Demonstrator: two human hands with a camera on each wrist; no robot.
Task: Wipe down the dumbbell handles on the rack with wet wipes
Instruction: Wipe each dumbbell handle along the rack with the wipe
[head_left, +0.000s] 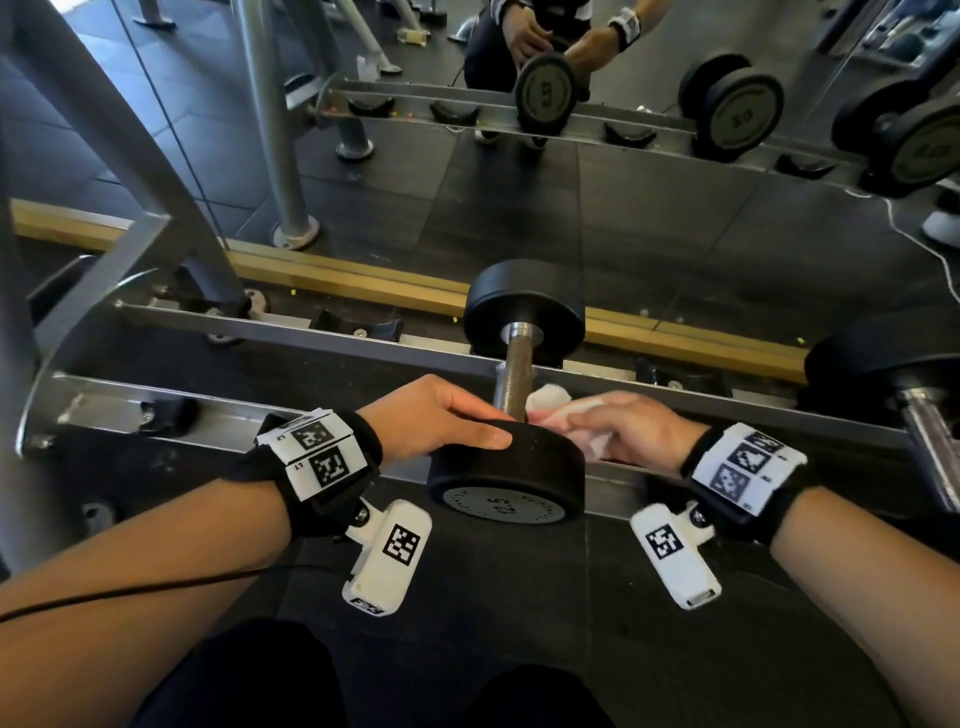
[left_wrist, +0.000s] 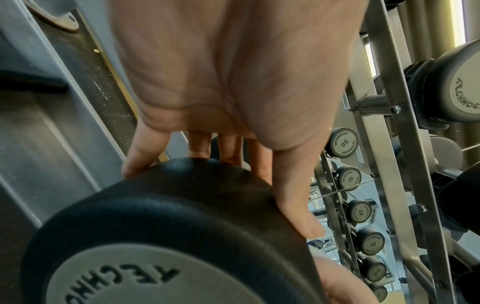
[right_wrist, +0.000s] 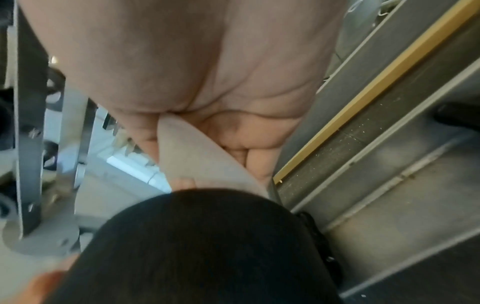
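A black dumbbell marked 12.5 lies across the rack rails, its near head (head_left: 506, 467) toward me and its far head (head_left: 524, 312) by the mirror. My left hand (head_left: 447, 421) lies on top of the near head (left_wrist: 168, 216), fingers and thumb fairly straight over its rim. My right hand (head_left: 634, 426) grips a crumpled white wet wipe (head_left: 545, 402) and holds it against the right side of the knurled metal handle (head_left: 514, 374), just behind the near head. In the right wrist view the wipe (right_wrist: 192, 156) is folded in the palm above the black head (right_wrist: 194, 246).
A larger dumbbell (head_left: 883, 364) with a chrome handle (head_left: 930, 441) sits on the rack at the right. Empty black cradles (head_left: 358, 327) (head_left: 166, 415) lie to the left on the steel rails (head_left: 291, 332). A slanted rack upright (head_left: 130, 182) rises on the left; a mirror stands behind.
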